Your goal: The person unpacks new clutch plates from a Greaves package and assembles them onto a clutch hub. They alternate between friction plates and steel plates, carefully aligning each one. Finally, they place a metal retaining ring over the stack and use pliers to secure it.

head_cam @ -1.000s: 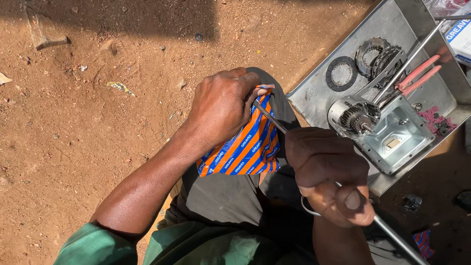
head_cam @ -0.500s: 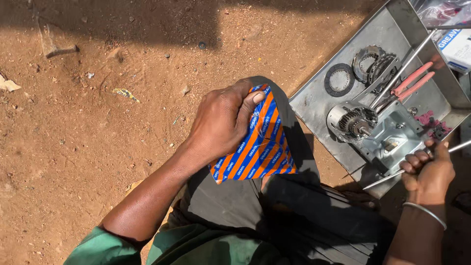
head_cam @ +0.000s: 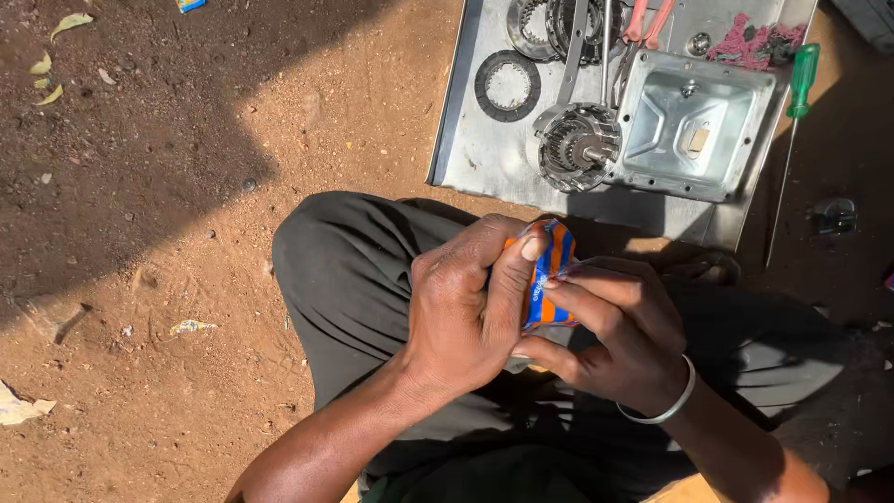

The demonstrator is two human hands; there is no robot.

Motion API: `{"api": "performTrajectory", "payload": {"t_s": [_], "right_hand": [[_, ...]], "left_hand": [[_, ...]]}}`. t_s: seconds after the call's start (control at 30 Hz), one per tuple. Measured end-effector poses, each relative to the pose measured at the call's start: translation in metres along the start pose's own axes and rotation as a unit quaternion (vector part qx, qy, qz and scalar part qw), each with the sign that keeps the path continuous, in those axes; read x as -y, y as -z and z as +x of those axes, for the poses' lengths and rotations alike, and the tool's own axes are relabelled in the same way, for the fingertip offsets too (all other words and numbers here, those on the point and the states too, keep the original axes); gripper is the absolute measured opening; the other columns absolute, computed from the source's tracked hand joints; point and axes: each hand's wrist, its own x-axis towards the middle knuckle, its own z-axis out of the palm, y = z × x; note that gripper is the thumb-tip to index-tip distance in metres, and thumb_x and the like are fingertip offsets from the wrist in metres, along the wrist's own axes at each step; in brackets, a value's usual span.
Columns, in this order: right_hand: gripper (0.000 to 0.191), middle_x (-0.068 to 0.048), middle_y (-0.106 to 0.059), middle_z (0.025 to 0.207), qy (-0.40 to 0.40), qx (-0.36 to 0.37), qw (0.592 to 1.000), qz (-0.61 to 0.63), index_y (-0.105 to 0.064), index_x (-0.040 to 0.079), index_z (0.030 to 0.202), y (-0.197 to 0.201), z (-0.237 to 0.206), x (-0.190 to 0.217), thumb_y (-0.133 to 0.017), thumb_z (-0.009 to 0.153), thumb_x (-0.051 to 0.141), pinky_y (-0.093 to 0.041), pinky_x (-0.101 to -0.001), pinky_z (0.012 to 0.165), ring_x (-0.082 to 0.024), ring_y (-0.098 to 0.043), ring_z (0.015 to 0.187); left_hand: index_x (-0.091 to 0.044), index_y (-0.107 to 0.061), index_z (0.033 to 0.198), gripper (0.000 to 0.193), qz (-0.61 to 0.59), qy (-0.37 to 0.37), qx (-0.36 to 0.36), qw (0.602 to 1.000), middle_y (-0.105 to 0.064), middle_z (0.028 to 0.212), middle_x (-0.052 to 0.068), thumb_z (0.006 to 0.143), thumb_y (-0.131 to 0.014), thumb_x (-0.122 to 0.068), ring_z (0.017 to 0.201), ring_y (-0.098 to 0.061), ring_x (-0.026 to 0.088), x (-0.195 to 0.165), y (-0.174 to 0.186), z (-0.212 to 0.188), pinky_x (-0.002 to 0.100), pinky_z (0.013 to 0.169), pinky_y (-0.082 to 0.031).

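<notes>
Cloth (head_cam: 545, 275) between both hands' grip

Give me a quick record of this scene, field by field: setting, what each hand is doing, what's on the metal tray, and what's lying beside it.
setting: person seated on red dirt ground, dark trousers
left hand: grips orange and blue striped packet, thumb on top
right hand: fingers pinch the same packet; metal bangle on wrist
metal tray: gear assembly, ring disc, square metal cover, red-handled pliers
beside tray: green-handled screwdriver on the ground
</notes>
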Motion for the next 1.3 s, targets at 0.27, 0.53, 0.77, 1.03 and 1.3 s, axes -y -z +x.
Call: {"api": "performTrajectory", "payload": {"t_s": [0.27,0.53,0.77,1.03,1.3], "right_hand": [[0.075,-0.014,-0.060,0.113,-0.128,0.148,0.981,-0.004,-0.065,0.000,0.124,0.003,0.028,-0.034,-0.093,0.066,0.040,-0.056,-0.0406,0.080,-0.029,-0.064,0.095],[0.068,-0.012,-0.057,0.112,-0.226,0.129,0.964,0.047,-0.069,0.000,0.118,-0.019,0.028,-0.071,-0.095,0.064,0.033,-0.057,-0.0368,0.074,-0.025,-0.062,0.092],[0.036,-0.007,-0.064,0.103,-0.079,0.030,0.996,-0.017,-0.063,0.007,0.093,-0.028,0.029,-0.096,-0.092,0.077,0.021,-0.056,-0.0408,0.081,-0.025,-0.066,0.097],[0.036,-0.010,-0.070,0.126,-0.386,-0.197,0.799,0.417,-0.059,0.002,0.135,-0.044,-0.002,-0.091,-0.071,0.104,0.016,-0.056,-0.0403,0.105,-0.021,-0.067,0.116],[0.045,-0.008,-0.068,0.128,-0.409,-0.195,0.575,0.681,-0.056,0.005,0.135,-0.054,-0.023,-0.109,-0.070,0.092,0.009,-0.050,-0.0449,0.109,-0.023,-0.065,0.122]], "left_hand": [[0.001,-0.066,0.093,0.026,0.040,0.092,-0.061,0.993,-0.060,0.072,0.007,0.109,-0.058,-0.018,0.063,-0.052,0.011,0.030,-0.030,0.022,0.030,0.057,-0.047],[0.001,-0.057,0.082,0.034,0.107,0.135,0.026,0.985,-0.055,0.064,0.007,0.111,-0.059,-0.018,0.056,-0.047,0.010,0.066,-0.041,0.063,0.029,0.052,-0.041],[-0.004,-0.056,0.088,0.032,-0.054,0.152,-0.097,0.982,-0.056,0.075,-0.004,0.115,-0.059,-0.021,0.065,-0.047,0.003,0.081,-0.037,0.097,0.023,0.056,-0.040],[0.000,-0.046,0.133,0.047,-0.262,0.132,0.100,0.951,-0.059,0.122,0.007,0.111,-0.063,-0.038,0.111,-0.053,0.011,0.115,-0.017,0.076,0.026,0.094,-0.044],[0.003,-0.069,0.130,0.038,-0.067,0.140,0.044,0.987,-0.077,0.107,0.007,0.109,-0.056,-0.026,0.096,-0.066,0.010,0.123,-0.046,0.067,0.027,0.086,-0.057]]}}
